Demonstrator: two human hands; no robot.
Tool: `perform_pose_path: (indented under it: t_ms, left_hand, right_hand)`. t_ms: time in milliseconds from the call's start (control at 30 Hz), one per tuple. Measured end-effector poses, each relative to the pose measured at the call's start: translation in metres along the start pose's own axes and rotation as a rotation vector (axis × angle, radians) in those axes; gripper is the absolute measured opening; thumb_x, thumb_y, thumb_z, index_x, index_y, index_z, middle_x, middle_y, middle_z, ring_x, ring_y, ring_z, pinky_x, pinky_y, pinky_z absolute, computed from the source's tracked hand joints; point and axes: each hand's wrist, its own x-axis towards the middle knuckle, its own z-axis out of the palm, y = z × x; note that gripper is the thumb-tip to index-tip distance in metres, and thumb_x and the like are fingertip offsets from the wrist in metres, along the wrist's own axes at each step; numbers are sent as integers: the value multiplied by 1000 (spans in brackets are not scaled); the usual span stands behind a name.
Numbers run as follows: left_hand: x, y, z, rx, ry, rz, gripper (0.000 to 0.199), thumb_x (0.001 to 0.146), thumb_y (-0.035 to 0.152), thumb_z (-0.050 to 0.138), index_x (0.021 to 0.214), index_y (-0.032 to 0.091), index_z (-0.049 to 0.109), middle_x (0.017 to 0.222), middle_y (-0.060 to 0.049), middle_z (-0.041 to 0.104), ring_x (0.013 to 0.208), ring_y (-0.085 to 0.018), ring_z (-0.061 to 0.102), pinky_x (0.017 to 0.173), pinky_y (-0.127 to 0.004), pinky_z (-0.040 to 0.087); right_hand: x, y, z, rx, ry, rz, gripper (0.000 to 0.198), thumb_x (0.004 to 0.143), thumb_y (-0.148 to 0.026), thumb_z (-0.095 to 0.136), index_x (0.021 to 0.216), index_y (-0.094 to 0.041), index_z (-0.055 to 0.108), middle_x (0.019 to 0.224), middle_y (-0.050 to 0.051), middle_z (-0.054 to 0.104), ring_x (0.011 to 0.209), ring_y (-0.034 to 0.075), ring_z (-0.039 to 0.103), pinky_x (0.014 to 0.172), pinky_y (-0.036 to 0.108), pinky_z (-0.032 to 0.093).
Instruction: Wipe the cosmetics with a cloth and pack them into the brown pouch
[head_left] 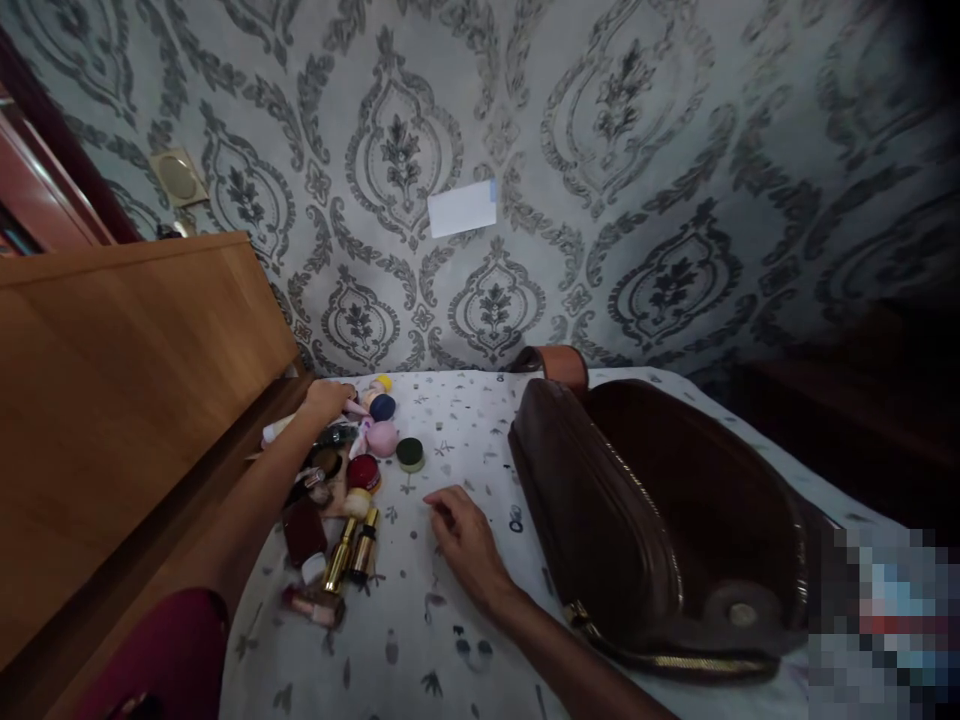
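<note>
My left hand (326,400) reaches to the far end of a cluster of cosmetics, its fingers closed by a pale pink item (355,407); what they hold is hidden. Close by are a jar with a dark blue lid (382,407), a pink round item (382,438) and a green-lidded jar (410,455). My right hand (465,535) hovers over or rests on the patterned sheet with loosely bent fingers and nothing in them. Between it and my left forearm lie a red jar (364,473), gold-capped bottles (340,556) and a dark red bottle (304,533).
A dark brown bag (600,520) lies unzipped on the right, a brown strap (562,367) behind it. Wooden furniture (135,370) borders the sheet (420,640) on the left. Patterned wallpaper with a white paper (463,209) rises at the back.
</note>
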Motion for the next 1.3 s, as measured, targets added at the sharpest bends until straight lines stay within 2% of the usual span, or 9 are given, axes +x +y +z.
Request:
perform_pose_path:
  t_ms: [233,367,500,633,767,900,1000,1133,1300]
  left_hand:
    - [-10,-3,-35,32,12,54,31,88,36,55,106,17,72,109,-20,72,106,-35,66,88,-41,46]
    - [-18,10,-50,-83,-42,111,33,78,44,61,94,18,74,91,-9,74,88,-26,66,71,-29,44]
    - [-25,34,-50,-226,-158,200,43,79,55,54,69,17,71,60,0,61,61,-16,56,53,-24,35]
    - [-27,50,-45,-237,-187,243,53,74,66,58,56,17,67,53,0,56,55,-16,52,50,-25,32]
    - [-9,57,-41,-178,-55,226,38,85,52,55,86,19,74,82,-3,72,78,-20,63,62,-25,41]
    - [22,72,-28,-72,78,214,45,88,26,57,133,26,57,118,-12,70,109,-28,63,85,-34,46]
    - [40,90,-12,-9,62,256,44,88,22,59,132,25,57,114,-14,71,109,-29,65,90,-39,47]
    - [50,105,3,21,36,275,37,93,36,57,125,17,60,115,-13,69,107,-27,65,95,-47,47]
    - [51,89,-4,-57,39,214,53,82,39,67,129,17,56,120,-20,67,112,-34,63,92,-44,47]
  right_hand:
    - [0,0,0,8,-9,4,22,84,-10,47,94,-18,65,87,5,62,75,17,59,66,27,46]
    - [0,-1,0,11,-13,18,21,85,-11,48,93,-18,65,86,5,62,75,18,59,66,28,46]
    - [0,-2,-1,3,-23,21,20,84,-12,48,92,-17,65,87,6,62,78,19,59,69,29,46]
    - [-1,-2,-1,10,-20,21,20,84,-10,48,92,-18,65,87,6,62,77,18,59,68,28,46]
    - [0,-1,1,9,6,0,16,85,-11,49,86,-19,63,84,5,62,76,18,58,68,27,45]
    - [0,-2,0,-10,15,5,14,85,-11,49,79,-18,60,82,4,61,76,18,58,68,28,44]
    - [0,-4,-1,0,4,5,15,86,-11,49,83,-18,62,83,5,61,78,19,58,70,28,45]
    - [0,-5,-1,17,-3,19,17,84,-8,49,83,-18,63,87,5,63,81,19,59,71,27,45]
    - [0,-6,-3,28,-18,26,18,84,-8,49,83,-19,63,87,5,63,80,19,60,71,28,46]
